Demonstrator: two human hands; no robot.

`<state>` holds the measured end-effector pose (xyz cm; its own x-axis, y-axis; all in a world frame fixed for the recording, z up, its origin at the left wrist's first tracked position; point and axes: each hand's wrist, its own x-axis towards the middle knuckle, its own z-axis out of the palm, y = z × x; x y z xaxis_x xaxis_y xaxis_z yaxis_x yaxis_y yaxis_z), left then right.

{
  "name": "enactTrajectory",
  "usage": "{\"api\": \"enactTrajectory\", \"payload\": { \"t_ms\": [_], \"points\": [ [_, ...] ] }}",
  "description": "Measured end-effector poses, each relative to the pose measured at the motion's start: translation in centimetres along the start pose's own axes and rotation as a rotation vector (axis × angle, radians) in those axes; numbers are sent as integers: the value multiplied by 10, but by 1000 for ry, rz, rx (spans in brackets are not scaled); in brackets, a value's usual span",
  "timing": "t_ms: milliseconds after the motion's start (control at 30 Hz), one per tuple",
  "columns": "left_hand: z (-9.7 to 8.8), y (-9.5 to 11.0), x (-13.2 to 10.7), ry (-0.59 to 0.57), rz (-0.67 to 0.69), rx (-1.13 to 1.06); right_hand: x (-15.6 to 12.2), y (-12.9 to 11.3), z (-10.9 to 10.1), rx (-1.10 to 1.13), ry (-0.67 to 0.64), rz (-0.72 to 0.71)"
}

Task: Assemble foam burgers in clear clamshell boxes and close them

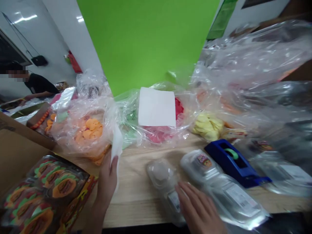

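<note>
Fingers of the left hand (107, 178) are pinching a thin white sheet (117, 141) over a pale wooden table (136, 191); the right hand (198, 204) is partly covering a clear plastic clamshell (161, 174), its grip unclear. Leftward, a brown cardboard box (14, 141) is holding burger-shaped pieces (64, 187); a transparent bag (62, 131), orange discs (92, 130).

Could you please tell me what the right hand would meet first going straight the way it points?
Probably the clear plastic container just ahead of the right hand; depth is unclear, so they may be touching.
</note>
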<state>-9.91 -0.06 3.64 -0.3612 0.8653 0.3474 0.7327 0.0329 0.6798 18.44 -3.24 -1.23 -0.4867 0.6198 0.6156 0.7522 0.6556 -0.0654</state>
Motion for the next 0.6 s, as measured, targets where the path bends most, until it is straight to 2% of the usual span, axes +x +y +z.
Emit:
{"api": "enactTrajectory", "payload": {
  "t_ms": [67, 133, 167, 233, 300, 333, 400, 467, 533, 600],
  "points": [
    [9, 41, 52, 132, 119, -25, -5, -14, 4, -45, -35, -70],
    [35, 74, 104, 139, 279, -58, -9, -26, 10, -76, -72, -65],
    [52, 86, 127, 94, 322, -69, -10, -31, 13, -86, -83, -50],
    [87, 98, 163, -68, 372, -84, -12, -37, 18, -99, -94, -15],
    [113, 100, 182, -264, 388, -91, -14, -40, 21, -60, -115, -28],
    [120, 99, 186, -326, 401, -91, -15, -41, 22, -23, -117, -39],
    [118, 96, 182, -334, 441, -85, -18, -42, 24, 53, -110, -44],
    [100, 91, 160, -184, 500, -75, -21, -44, 26, 109, -104, -8],
    [72, 81, 116, 26, 562, -70, -23, -44, 27, 169, -75, 46],
    [47, 63, 48, 165, 646, -74, -23, -42, 27, 254, -53, 63]
  ]
}}
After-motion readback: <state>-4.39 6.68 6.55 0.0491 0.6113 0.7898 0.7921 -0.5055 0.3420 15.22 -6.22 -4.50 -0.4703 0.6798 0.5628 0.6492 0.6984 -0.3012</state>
